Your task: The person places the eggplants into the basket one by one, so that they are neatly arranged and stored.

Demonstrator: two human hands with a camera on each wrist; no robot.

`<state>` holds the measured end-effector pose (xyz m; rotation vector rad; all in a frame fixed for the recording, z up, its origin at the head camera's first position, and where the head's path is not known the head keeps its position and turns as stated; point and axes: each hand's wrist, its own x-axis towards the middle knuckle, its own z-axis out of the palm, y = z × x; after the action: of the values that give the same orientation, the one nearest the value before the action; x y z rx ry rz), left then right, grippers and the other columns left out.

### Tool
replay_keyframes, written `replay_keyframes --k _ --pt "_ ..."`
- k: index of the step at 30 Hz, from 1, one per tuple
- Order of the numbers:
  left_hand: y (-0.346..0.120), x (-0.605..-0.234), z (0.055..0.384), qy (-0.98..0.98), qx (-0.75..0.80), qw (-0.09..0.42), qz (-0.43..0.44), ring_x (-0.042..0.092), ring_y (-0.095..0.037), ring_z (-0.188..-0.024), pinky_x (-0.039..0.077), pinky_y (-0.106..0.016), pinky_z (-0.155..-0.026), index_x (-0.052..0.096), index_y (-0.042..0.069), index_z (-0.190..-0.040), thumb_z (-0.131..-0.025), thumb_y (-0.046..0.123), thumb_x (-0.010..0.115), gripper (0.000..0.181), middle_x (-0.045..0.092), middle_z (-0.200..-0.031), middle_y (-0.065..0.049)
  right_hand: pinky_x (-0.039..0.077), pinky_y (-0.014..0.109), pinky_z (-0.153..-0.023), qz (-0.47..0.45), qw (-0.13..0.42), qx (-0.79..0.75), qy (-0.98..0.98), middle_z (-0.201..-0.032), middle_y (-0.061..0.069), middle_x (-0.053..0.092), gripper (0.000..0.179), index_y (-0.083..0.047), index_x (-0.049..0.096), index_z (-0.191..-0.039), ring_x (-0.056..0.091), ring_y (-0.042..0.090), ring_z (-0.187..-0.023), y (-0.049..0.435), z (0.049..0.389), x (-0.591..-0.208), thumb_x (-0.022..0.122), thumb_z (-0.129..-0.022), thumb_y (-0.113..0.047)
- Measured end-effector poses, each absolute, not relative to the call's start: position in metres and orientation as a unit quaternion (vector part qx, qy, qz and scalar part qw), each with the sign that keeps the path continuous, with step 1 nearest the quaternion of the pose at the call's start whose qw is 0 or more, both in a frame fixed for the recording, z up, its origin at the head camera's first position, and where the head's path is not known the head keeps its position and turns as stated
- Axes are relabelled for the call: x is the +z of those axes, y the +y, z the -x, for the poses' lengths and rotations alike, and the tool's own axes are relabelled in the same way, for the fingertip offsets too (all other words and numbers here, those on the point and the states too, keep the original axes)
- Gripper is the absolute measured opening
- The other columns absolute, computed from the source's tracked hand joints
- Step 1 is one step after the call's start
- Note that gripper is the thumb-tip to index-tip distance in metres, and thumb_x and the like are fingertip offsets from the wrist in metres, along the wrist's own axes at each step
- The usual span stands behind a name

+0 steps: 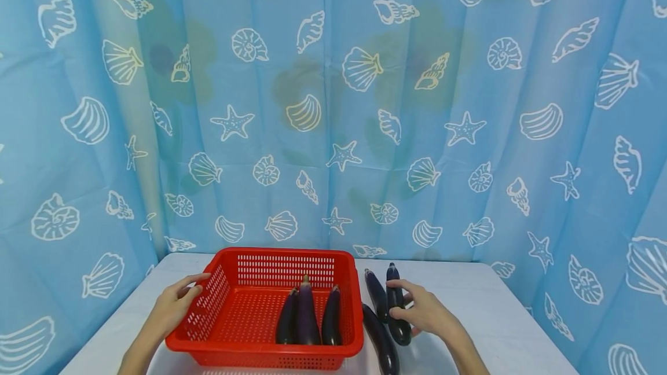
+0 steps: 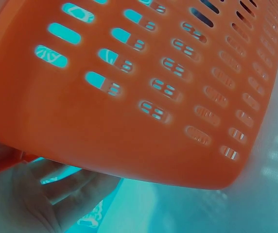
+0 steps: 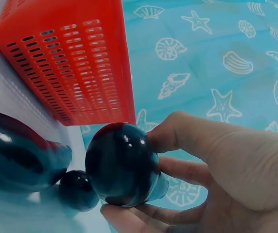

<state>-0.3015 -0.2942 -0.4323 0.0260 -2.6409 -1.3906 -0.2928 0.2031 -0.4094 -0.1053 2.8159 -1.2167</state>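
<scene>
My right hand (image 1: 424, 308) grips a dark eggplant (image 1: 400, 328) to the right of the red basket. In the right wrist view, thumb and fingers close round the sides of this eggplant (image 3: 119, 165), its rounded end toward the camera. At the left side of the red plastic basket (image 1: 260, 348), my left hand (image 1: 174, 302) holds the rim; the left wrist view shows its fingers partly hidden behind the basket wall (image 2: 105, 141). Three eggplants (image 1: 307, 320) lie side by side in the basket's right part. Two more eggplants, one farther back (image 1: 376, 294) and one nearer (image 1: 382, 343), lie outside it.
A white table (image 1: 469, 282) carries everything. Below the basket and the loose eggplants shows a pale, rounded surface (image 1: 435, 357), cut off by the frame's lower edge. A blue curtain (image 1: 333, 132) with white shell prints hangs behind and along both sides.
</scene>
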Motion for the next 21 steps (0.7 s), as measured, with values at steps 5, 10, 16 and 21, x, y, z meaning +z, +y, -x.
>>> replay_keyframes --k 5,10,16,21 --pt "-0.295 -0.432 0.302 -0.880 -0.469 0.076 -0.010 0.068 -0.022 -0.090 0.062 -0.040 -0.073 0.048 0.007 -0.143 -0.102 0.019 0.047 0.043 0.055 -0.134 -0.032 0.060 0.035 -0.055 0.054 0.038 -0.398 0.915 -0.102 0.015 0.065 0.059 -0.016 0.053 -0.139 0.063 0.019 -0.070 0.200 0.291 -0.407 0.074 -0.084 -0.018" --pt "-0.294 -0.432 0.301 -0.876 -0.476 0.074 -0.010 0.069 -0.022 -0.090 0.062 -0.040 -0.072 0.048 0.007 -0.143 -0.102 0.019 0.047 0.043 0.054 -0.134 -0.032 0.059 0.034 -0.055 0.069 0.037 -0.396 0.915 -0.101 0.014 0.065 0.060 -0.015 0.052 -0.140 0.063 0.018 -0.069 0.198 0.290 -0.406 0.073 -0.085 -0.018" --pt "-0.294 -0.432 0.301 -0.876 -0.477 0.073 -0.012 0.069 -0.023 -0.091 0.062 -0.041 -0.072 0.048 0.007 -0.143 -0.102 0.020 0.048 0.043 0.054 -0.135 -0.032 0.059 0.034 -0.055 0.067 0.043 -0.396 0.915 -0.100 0.014 0.065 0.060 -0.016 0.052 -0.140 0.063 0.018 -0.068 0.193 0.289 -0.402 0.074 -0.085 -0.018" --pt "-0.294 -0.432 0.301 -0.876 -0.476 0.071 -0.013 0.069 -0.023 -0.092 0.062 -0.041 -0.072 0.048 0.007 -0.143 -0.102 0.019 0.048 0.043 0.053 -0.135 -0.032 0.060 0.035 -0.055 0.069 0.047 -0.398 0.913 -0.100 0.014 0.065 0.061 -0.015 0.051 -0.141 0.063 0.018 -0.069 0.190 0.287 -0.400 0.073 -0.085 -0.017"
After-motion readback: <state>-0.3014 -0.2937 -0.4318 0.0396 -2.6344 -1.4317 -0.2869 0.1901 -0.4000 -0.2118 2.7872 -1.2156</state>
